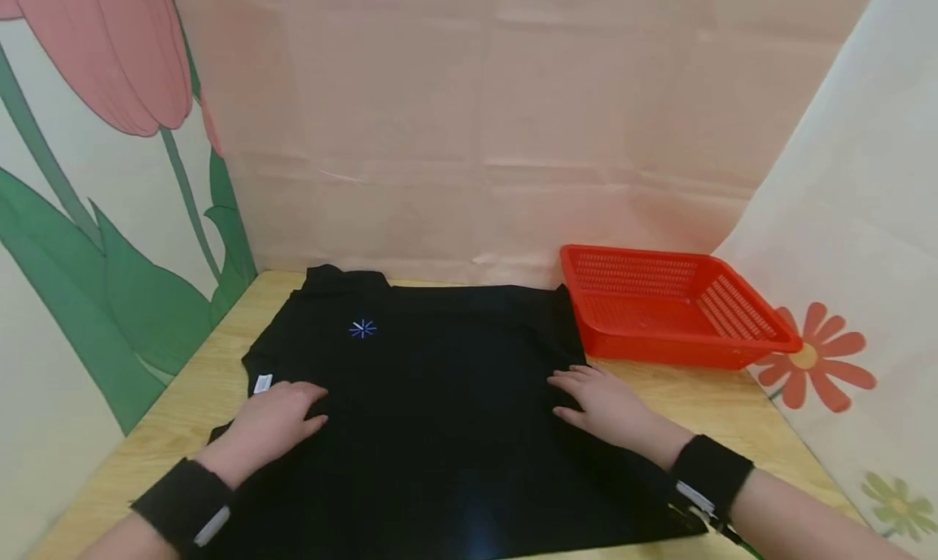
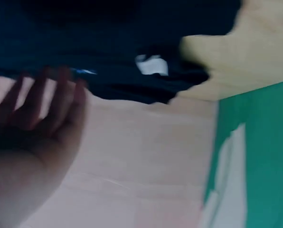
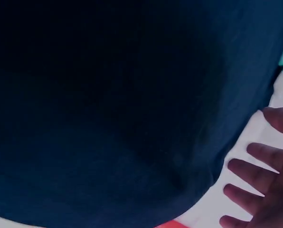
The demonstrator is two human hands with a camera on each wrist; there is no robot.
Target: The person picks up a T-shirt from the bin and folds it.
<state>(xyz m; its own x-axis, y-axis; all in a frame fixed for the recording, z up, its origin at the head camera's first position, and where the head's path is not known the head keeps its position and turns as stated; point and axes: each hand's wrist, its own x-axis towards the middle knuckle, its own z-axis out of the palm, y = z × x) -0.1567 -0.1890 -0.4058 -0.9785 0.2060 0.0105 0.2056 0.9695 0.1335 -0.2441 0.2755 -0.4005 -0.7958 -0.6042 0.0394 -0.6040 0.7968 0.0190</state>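
Note:
A black shirt [image 1: 440,405] lies spread over the table, with a small blue-and-white starburst logo [image 1: 362,329] near its upper left. A white label [image 1: 263,383] shows at its left edge. My left hand [image 1: 267,426] is over the shirt's left side beside that label, thumb and fingers extended. Over the right side, my right hand [image 1: 604,405] has its fingers stretched toward the middle of the fabric. Neither hand grips anything; whether they touch the cloth I cannot tell. The right wrist view shows that hand's fingers [image 3: 253,173] spread apart; the left wrist view is blurred.
A red plastic basket [image 1: 659,348] stands at the back right, close against the shirt's upper right edge. The wood-grain table [image 1: 172,417] meets a pinkish backdrop [image 1: 476,137] behind. Flower-printed sheets [image 1: 828,218] hang at both sides.

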